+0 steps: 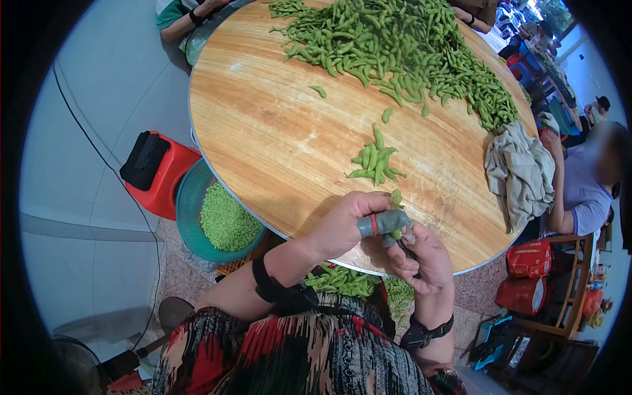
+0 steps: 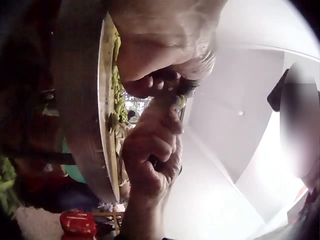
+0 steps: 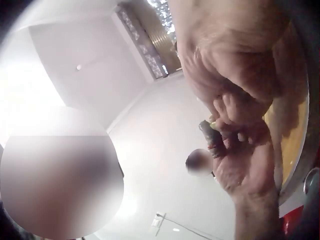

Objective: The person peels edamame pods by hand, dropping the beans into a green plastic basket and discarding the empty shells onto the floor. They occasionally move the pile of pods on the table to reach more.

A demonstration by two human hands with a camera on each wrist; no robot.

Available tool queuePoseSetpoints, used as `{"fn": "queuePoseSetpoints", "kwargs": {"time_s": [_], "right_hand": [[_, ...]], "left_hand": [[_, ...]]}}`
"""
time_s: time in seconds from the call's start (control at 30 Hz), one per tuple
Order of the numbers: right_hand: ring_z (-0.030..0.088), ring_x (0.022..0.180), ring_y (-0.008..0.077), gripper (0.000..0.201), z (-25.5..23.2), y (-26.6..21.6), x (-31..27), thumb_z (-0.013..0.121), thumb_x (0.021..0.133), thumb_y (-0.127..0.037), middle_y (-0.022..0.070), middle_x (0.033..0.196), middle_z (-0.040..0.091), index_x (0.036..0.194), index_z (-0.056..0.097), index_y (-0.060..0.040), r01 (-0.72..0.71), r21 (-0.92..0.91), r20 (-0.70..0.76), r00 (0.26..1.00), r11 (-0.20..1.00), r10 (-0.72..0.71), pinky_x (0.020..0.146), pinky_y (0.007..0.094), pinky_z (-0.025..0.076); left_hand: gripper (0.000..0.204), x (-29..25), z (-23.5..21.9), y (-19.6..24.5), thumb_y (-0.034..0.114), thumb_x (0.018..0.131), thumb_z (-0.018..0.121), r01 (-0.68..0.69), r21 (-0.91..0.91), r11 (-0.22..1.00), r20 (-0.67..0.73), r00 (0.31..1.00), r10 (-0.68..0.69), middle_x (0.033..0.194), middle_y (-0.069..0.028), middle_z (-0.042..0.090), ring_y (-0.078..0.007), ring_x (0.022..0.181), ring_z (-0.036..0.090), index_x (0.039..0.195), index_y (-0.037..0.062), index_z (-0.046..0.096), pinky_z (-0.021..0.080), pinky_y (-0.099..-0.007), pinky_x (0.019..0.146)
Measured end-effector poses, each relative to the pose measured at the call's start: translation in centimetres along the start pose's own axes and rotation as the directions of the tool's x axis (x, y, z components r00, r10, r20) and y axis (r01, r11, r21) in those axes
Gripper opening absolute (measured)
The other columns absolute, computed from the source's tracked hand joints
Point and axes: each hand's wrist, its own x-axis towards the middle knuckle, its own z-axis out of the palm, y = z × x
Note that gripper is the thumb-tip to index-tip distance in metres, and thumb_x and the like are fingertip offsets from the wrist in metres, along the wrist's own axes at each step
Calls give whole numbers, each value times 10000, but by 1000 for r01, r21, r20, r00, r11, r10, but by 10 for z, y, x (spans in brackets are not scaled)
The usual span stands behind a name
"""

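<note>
Over the table's near edge, my left hand (image 1: 342,224) pinches a green edamame pod (image 1: 396,199), whose upper end sticks out past the thumb. A grey-green finger cover (image 1: 385,224) with a red band sits on that hand's index finger. My right hand (image 1: 426,257) meets it from the right, thumb and fingertips pinching the pod's lower end. In the right wrist view a bit of pale green (image 3: 212,123) shows between the two hands. Just beyond the hands lies a small pile of edamame pods (image 1: 375,161) on the round wooden table (image 1: 263,112).
A large heap of pods (image 1: 395,39) covers the far side. A crumpled cloth (image 1: 520,164) lies at the right edge, near a seated person (image 1: 586,184). Below left, a green basket (image 1: 187,230) holds shelled beans (image 1: 227,217), beside a red stool (image 1: 164,181). More pods (image 1: 342,282) lie below the edge.
</note>
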Motion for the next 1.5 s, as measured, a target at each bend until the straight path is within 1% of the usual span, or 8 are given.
{"fn": "queuePoseSetpoints", "kwargs": {"time_s": [0.1,0.17,0.4,0.8,1.0,1.13,1.23,1.5], "right_hand": [[333,439,27,142,-4,8,5,450,920,-136,-7,644,501,982,515,-27,9,-38,-84,996,999,-12,392,170,267],[332,428,25,138,-18,22,15,472,911,-136,3,642,519,976,522,-25,313,-666,-39,892,677,-450,395,165,269],[376,475,5,147,-6,-3,6,506,901,-144,-8,662,552,944,540,-8,106,-102,-147,982,989,-120,423,156,280],[506,687,46,190,-3,7,24,598,810,-16,-8,779,562,990,541,-2,332,-733,-148,774,593,-616,601,182,412],[376,492,8,158,2,6,21,594,806,-11,-16,709,523,944,517,-19,375,-156,-248,881,914,-404,408,159,249],[354,467,13,130,2,6,22,581,811,1,-26,655,483,919,516,-26,377,-492,-255,800,785,-543,398,162,248],[328,451,9,34,-11,5,16,555,827,0,-44,615,431,832,528,-19,196,171,-161,972,966,-169,379,153,235],[417,512,50,41,-30,-8,25,570,829,-33,-13,657,483,845,533,-31,462,-104,-282,836,881,-472,456,179,340]], "left_hand": [[92,0,5,0,89,829,609,48,37,998,-35,998,-47,840,3,589,-49,772,526,898,34,584,434,-204,697],[128,0,8,2,77,823,614,42,170,985,-102,994,-25,848,6,585,-51,780,528,941,36,586,432,-201,703],[188,3,0,13,53,822,607,31,235,972,-63,998,-17,852,14,581,-41,761,525,1007,28,581,434,-198,681],[428,-3,11,24,-10,775,564,-74,819,569,-15,988,151,813,-112,577,-262,767,601,1168,32,399,475,-326,691],[353,-6,8,16,-24,736,584,-331,796,507,157,922,355,831,-106,576,-283,783,595,1072,56,510,480,-341,694],[343,-11,10,29,-26,719,591,-305,878,368,227,944,241,843,-106,574,-277,782,589,1046,71,546,480,-339,691],[304,-13,5,27,-31,711,588,-445,812,377,355,890,284,843,-113,574,-290,781,582,999,55,540,476,-347,696],[147,2,3,12,-23,792,514,-174,774,609,-16,956,293,792,-94,547,-200,707,548,929,28,496,440,-291,637]]}}
